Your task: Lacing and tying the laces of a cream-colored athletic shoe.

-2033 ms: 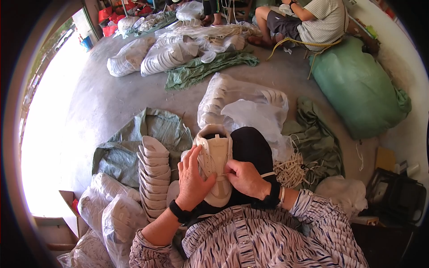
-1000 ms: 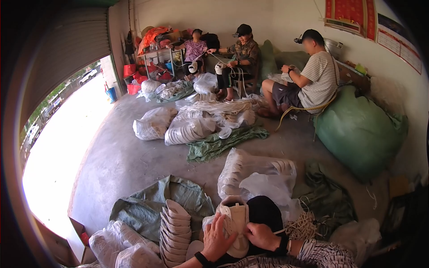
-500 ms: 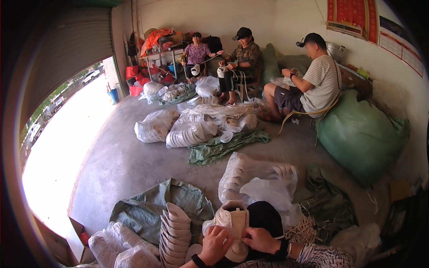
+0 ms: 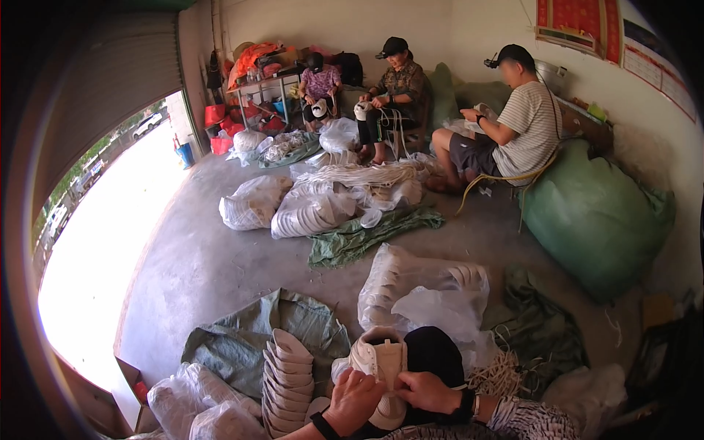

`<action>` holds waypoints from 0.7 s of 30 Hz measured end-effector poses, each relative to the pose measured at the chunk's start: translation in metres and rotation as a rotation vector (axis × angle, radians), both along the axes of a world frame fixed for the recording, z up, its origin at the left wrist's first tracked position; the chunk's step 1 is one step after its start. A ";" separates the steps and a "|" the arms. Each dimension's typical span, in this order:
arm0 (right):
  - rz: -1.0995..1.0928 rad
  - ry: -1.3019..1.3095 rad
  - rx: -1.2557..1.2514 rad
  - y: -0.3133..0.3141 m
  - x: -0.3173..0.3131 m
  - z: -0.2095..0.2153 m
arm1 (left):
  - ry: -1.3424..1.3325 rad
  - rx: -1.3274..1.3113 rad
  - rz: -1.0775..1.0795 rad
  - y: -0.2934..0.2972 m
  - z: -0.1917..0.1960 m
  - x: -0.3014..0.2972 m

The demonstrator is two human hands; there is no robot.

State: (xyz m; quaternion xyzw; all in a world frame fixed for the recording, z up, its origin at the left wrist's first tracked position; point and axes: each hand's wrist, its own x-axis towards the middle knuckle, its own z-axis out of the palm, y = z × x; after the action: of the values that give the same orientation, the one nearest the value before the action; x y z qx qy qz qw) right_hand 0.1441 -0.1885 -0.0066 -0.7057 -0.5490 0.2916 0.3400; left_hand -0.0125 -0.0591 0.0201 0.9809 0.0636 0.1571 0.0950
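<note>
A cream shoe (image 4: 381, 358) is in front of me at the lower middle, its ankle opening facing away and its toe toward me. My left hand (image 4: 353, 400) is closed with curled fingers at the shoe's left side, by the lacing area. From the right, my right hand (image 4: 427, 392) pinches the other side, thumb and forefinger on the upper. Any lace between the fingers is too small to make out. A black rounded shape (image 4: 434, 358) lies just beyond my right hand. Left of the shoe stands a nested stack of off-white curved shoe pieces (image 4: 288, 385).
Loose cream laces (image 4: 499, 378) lie right of my hand. Clear bags of shoe parts (image 4: 422, 290) lie ahead, more bags (image 4: 209, 403) at lower left. Green sacking (image 4: 268, 326) covers floor. Three people sit farther off, one beside a large green sack (image 4: 594, 220).
My hands stay at the shoe; the left has shifted slightly. At the back, the person in purple has bent forward and lowered a raised hand; the capped neighbour's hands have also moved.
</note>
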 end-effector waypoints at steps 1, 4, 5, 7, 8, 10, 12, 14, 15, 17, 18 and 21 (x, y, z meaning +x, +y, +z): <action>-0.004 0.001 0.001 0.000 -0.001 -0.003 | -0.003 0.030 -0.026 0.001 0.000 0.001; -0.013 -0.087 0.113 0.000 -0.002 -0.008 | 0.029 0.098 -0.077 0.001 0.003 0.004; -0.013 -0.069 0.081 0.000 -0.002 -0.006 | 0.061 0.136 -0.098 0.002 0.005 0.006; -0.010 -0.048 0.048 0.001 -0.003 -0.002 | 0.150 0.199 -0.110 0.001 0.013 0.010; -0.003 -0.027 0.015 0.001 -0.003 0.000 | 0.236 0.261 -0.120 0.002 0.017 0.013; 0.000 -0.003 -0.017 0.000 -0.001 0.002 | 0.250 0.249 -0.143 0.005 0.020 0.018; 0.029 0.012 0.019 -0.002 -0.001 0.002 | 0.268 0.236 -0.166 0.008 0.020 0.020; 0.035 0.018 0.027 -0.003 0.001 -0.001 | 0.224 0.202 -0.240 0.009 0.019 0.020; 0.043 0.014 0.037 -0.002 0.004 -0.002 | 0.225 0.208 -0.242 0.010 0.019 0.022; 0.038 0.005 0.052 -0.001 0.002 0.000 | 0.296 0.177 -0.211 0.010 0.019 0.023; 0.034 -0.003 0.060 -0.001 0.001 0.001 | 0.297 0.183 -0.213 0.009 0.019 0.023; 0.014 -0.032 0.044 0.002 0.000 -0.004 | 0.301 0.230 -0.217 0.007 0.015 0.023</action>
State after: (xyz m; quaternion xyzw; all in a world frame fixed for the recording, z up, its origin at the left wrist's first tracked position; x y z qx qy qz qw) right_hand 0.1445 -0.1870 -0.0101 -0.6988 -0.5656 0.2705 0.3444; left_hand 0.0102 -0.0522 0.0348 0.9988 -0.0473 0.0039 -0.0116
